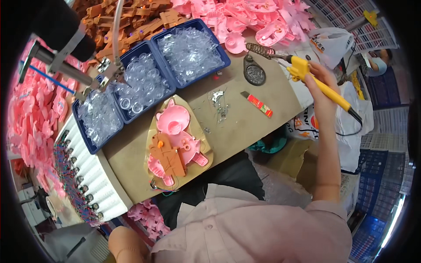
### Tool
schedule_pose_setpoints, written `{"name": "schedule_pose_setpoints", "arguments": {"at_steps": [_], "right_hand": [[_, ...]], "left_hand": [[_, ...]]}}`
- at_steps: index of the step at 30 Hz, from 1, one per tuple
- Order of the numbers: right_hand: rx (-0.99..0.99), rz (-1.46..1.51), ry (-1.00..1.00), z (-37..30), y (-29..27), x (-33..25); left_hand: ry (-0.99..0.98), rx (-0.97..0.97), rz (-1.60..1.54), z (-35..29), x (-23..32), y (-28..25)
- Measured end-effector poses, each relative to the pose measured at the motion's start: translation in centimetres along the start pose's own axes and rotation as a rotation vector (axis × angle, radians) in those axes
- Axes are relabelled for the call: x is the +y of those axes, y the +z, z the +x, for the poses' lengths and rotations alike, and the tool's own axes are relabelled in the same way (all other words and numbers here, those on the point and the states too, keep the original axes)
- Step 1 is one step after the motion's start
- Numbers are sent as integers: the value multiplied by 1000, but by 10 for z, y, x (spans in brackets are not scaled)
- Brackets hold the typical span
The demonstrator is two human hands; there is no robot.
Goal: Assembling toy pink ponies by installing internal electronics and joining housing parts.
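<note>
My right hand [323,84] is wrapped round a yellow soldering iron [334,94] at the right of the bench. Its metal end reaches the coiled spring stand [259,50]. My left hand is out of view; only the bent left arm [126,243] shows at the lower edge. In front of me, a gold-coloured holder [202,139] carries a pink animal-shaped plastic shell [173,119]. A brown plastic part [169,156] lies across that shell, and thin wires show at the holder's near edge.
Blue bins [226,60] of clear plastic parts stand behind the holder. Beyond lie heaps of brown parts [131,19] and pink parts [280,17]. A black dish [255,73], a red-and-yellow strip [258,105] and metal bits lie on the bench. Wired components fill a white rack [105,188] at left.
</note>
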State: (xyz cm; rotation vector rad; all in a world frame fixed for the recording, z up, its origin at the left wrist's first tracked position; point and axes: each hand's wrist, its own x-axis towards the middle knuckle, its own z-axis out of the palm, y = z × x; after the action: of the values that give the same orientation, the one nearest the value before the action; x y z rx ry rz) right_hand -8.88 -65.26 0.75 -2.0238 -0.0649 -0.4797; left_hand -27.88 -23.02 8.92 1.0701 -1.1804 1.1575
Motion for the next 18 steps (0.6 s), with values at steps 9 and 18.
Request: {"name": "schedule_pose_setpoints", "arguments": {"at_steps": [9,18], "right_hand": [[-192,330,546,-15,9,66],[-1011,106,-688,-29,198,-92]], "left_hand": [[-1354,116,505,-108,-9,-38],[-1343,-839,771,-115,-40,-23]]}}
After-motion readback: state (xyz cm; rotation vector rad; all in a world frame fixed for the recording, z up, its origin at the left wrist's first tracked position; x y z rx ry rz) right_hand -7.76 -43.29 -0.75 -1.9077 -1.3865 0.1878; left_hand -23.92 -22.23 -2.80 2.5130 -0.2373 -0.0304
